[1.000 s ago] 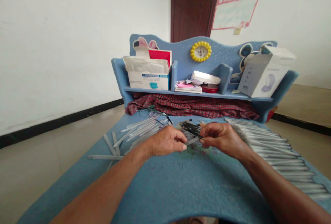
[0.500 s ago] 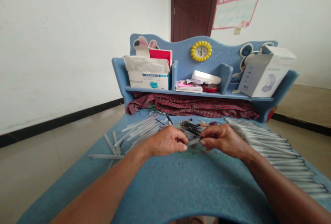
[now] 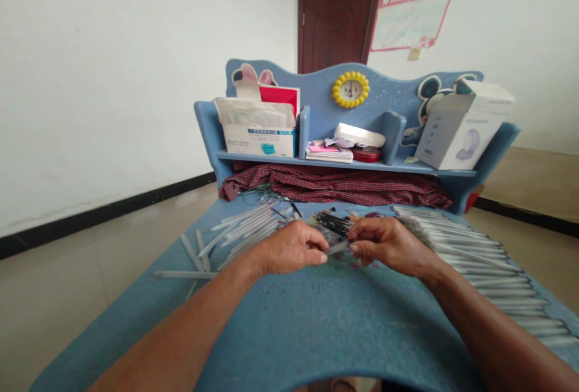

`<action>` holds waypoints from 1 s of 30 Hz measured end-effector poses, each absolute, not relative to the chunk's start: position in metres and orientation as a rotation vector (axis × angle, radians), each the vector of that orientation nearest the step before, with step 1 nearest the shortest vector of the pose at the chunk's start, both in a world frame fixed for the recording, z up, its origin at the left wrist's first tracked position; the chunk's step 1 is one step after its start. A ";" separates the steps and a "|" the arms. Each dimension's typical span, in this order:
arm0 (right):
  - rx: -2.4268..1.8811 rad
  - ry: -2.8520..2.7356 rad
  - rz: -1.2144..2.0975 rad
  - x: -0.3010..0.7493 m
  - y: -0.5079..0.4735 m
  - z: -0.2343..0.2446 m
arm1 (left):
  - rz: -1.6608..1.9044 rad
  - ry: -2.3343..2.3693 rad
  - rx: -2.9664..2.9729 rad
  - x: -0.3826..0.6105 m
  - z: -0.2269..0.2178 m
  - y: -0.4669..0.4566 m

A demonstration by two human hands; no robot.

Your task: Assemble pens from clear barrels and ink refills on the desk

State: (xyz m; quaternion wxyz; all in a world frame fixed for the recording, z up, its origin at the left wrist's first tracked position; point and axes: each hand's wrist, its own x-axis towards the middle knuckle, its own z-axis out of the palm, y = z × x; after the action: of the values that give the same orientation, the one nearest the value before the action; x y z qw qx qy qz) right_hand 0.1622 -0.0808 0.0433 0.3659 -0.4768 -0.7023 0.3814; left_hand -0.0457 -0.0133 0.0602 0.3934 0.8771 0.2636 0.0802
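Observation:
My left hand [image 3: 293,248] and my right hand [image 3: 384,244] meet over the middle of the blue desk [image 3: 316,319]. Both are closed in a pinch on the two ends of one thin grey pen tube [image 3: 337,248] that spans the gap between them. Just behind the fingers lies a small heap of dark refills [image 3: 332,222]. Loose grey pen tubes [image 3: 246,230] are scattered to the left of my left hand. A long row of grey tubes [image 3: 474,262] lies side by side along the desk's right side, close to my right wrist.
A red checked cloth [image 3: 337,186] lies under the desk's shelf. The shelf carries a mask box [image 3: 260,132], papers and a red tin [image 3: 367,154], and a white carton [image 3: 461,129]. A yellow clock [image 3: 350,89] sits on the back panel. A dark door [image 3: 337,12] stands behind.
Both hands have stayed nearly in place, pinching the same tube; the gap between them has closed slightly.

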 end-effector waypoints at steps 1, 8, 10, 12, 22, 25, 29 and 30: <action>-1.241 -1.834 0.951 0.162 -0.080 0.043 | 0.205 0.665 2.230 -0.046 0.060 -0.013; -1.264 -1.874 0.879 0.161 -0.082 0.046 | 0.235 0.666 2.256 -0.045 0.060 -0.013; -1.268 -1.849 0.896 0.161 -0.082 0.046 | 0.232 0.666 2.259 -0.044 0.060 -0.013; -1.309 -1.876 0.857 0.160 -0.082 0.046 | 0.225 0.670 2.265 -0.044 0.060 -0.013; -1.361 -1.923 0.823 0.158 -0.082 0.047 | 0.225 0.675 2.279 -0.045 0.060 -0.014; -1.328 -1.892 0.844 0.157 -0.083 0.047 | 0.229 0.676 2.299 -0.045 0.059 -0.013; -1.330 -1.871 0.872 0.158 -0.083 0.047 | 0.220 0.665 2.304 -0.044 0.058 -0.012; -1.342 -1.885 0.856 0.158 -0.083 0.047 | 0.219 0.663 2.301 -0.044 0.058 -0.012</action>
State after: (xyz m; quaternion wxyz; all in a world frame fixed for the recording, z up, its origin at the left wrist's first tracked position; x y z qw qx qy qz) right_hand 0.1578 -0.0828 0.0473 0.3310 -0.5133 -0.7210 0.3274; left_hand -0.0443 -0.0124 0.0576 0.3600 0.8928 0.2572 0.0848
